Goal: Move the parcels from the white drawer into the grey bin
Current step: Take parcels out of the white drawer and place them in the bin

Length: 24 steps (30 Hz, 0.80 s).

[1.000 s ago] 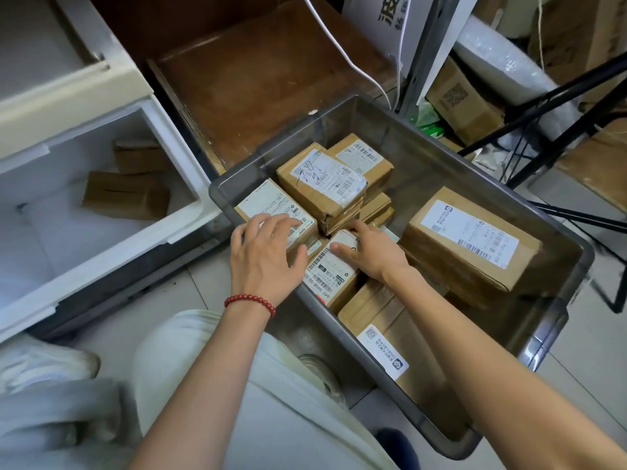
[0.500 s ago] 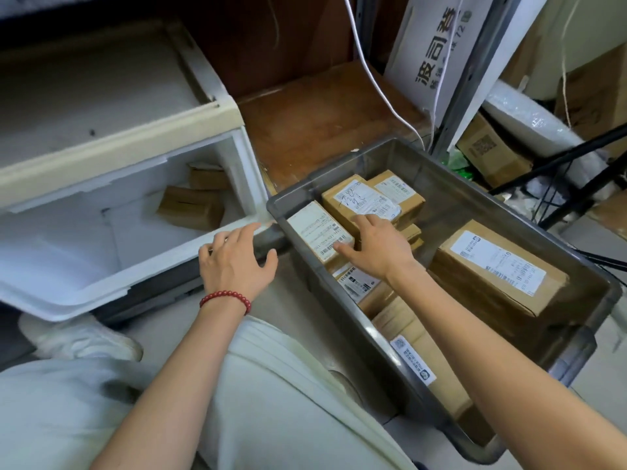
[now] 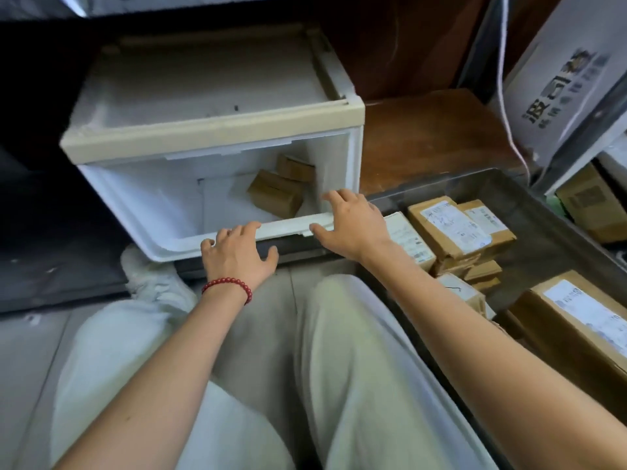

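white drawer (image 3: 190,232) stands pulled open low at the floor, under a cream-fronted unit (image 3: 210,134) with a dusty top. two brown parcels (image 3: 276,193) lie in the drawer's far right corner, one just behind the other; the rest of its floor is bare. left hand (image 3: 237,256), with a red bead bracelet (image 3: 229,288) at the wrist, is spread open with fingers on the drawer's front rim, gripping nothing. right hand (image 3: 356,222) is open too, fingers splayed over the rim's right end, thumb below it; whether it touches the rim cannot be told. grey bin (image 3: 543,212) sits just right of the drawer, on the floor, and holds several labelled parcels stacked close together, with a larger box (image 3: 576,320) at its near right. the floor is pale tile (image 3: 30,340). a dark wooden board (image 3: 434,130) lies behind the bin, a white cable (image 3: 505,106) hangs across it, and a printed white carton (image 3: 563,86) leans at upper right. the person's pale trousers (image 3: 339,368) and a white shoe (image 3: 152,279) fill the foreground. the picture is somewhat blurred.
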Each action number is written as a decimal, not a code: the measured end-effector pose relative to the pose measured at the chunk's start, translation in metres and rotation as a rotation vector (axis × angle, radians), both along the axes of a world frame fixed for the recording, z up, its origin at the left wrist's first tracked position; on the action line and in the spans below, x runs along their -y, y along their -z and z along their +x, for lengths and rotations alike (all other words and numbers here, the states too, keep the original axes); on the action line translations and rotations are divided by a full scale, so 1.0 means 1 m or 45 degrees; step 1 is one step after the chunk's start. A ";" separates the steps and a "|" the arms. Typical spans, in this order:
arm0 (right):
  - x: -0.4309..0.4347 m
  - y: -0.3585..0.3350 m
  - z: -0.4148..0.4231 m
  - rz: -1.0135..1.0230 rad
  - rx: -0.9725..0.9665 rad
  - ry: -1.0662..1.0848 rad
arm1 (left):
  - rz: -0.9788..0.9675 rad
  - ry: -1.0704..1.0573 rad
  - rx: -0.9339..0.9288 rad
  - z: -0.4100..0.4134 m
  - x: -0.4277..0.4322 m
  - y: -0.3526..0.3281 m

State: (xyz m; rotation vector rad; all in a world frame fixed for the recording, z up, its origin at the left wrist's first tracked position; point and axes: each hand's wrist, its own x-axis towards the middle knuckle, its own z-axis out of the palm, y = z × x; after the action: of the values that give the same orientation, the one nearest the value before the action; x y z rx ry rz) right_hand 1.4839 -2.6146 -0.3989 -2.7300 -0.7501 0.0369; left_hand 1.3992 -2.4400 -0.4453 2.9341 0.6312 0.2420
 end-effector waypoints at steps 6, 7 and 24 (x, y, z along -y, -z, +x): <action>-0.044 0.014 0.018 -0.028 -0.046 -0.021 | 0.010 -0.024 -0.014 0.008 -0.022 0.011; -0.050 0.020 0.023 -0.040 -0.055 -0.023 | 0.024 -0.009 -0.021 0.012 -0.026 0.015; -0.141 0.126 0.162 -0.106 -0.365 0.117 | 0.105 0.010 -0.297 0.183 -0.110 0.096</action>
State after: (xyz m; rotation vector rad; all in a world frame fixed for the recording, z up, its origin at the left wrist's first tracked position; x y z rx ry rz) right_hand 1.6459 -2.4734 -0.5250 -2.7494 -0.5518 0.4380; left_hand 1.5818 -2.3298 -0.5414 3.0706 0.6537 -0.0786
